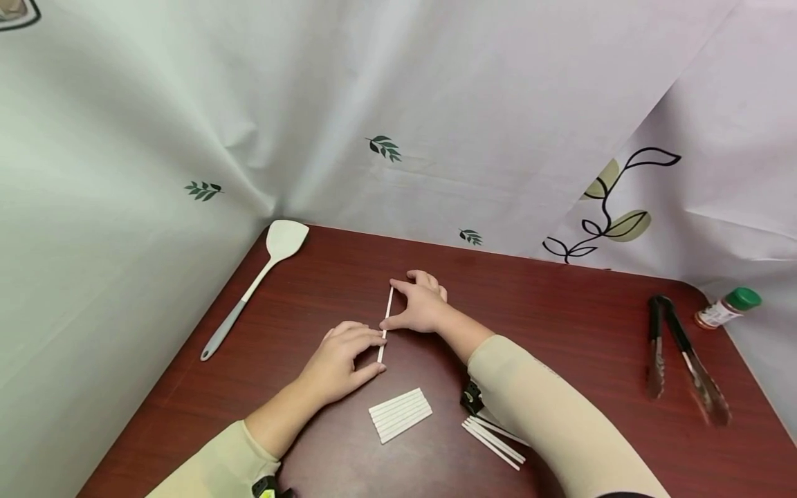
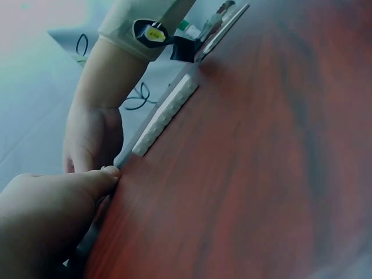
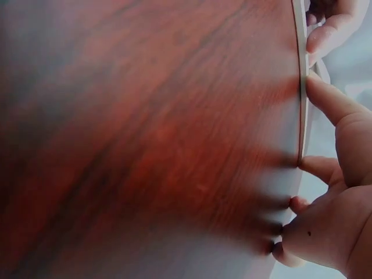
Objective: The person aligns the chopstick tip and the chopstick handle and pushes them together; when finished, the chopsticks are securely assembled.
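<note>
On the dark red table, a slim white stick runs away from me between both hands; I cannot tell whether it is one stick or two end to end. My right hand pinches its far part, forefinger at the far tip and thumb lower down. Toward the near end, my left hand holds it between fingertips and thumb. In the right wrist view the stick lies along the fingertips. Just in front of the hands, several white sticks form a flat, side-by-side row, also edge-on in the left wrist view.
Several loose white sticks lie by the right sleeve, partly under it. A white turner with a grey handle rests at the left edge. Black-handled tongs and a green-capped bottle are at the right. A patterned cloth hangs behind.
</note>
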The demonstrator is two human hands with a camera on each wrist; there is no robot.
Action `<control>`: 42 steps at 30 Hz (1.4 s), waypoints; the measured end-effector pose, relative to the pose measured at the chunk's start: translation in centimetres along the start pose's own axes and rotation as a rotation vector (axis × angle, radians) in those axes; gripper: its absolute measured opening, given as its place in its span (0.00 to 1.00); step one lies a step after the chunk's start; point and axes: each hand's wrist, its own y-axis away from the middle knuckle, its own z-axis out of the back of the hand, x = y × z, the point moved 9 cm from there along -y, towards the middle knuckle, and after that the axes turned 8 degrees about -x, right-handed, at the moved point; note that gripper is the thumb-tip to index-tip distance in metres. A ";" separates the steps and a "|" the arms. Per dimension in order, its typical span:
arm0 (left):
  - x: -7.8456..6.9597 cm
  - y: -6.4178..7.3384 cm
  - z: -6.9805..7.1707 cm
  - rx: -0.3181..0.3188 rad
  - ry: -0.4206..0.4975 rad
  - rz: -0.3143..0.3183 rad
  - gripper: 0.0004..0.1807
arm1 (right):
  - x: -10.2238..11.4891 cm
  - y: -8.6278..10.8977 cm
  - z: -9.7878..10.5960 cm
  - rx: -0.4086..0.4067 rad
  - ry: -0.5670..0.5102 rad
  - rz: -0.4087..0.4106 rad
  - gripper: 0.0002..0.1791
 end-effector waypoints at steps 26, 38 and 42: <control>3.4 -0.7 1.3 0.002 0.007 -0.032 0.22 | 1.3 -2.9 -0.9 0.058 0.024 -0.036 0.53; 4.1 -0.7 1.5 -0.013 0.008 -0.005 0.21 | 1.0 -3.6 -1.9 0.056 0.039 -0.033 0.52; 4.1 -0.8 1.7 -0.033 0.008 -0.002 0.20 | 1.1 -3.7 -1.8 0.050 0.045 -0.024 0.51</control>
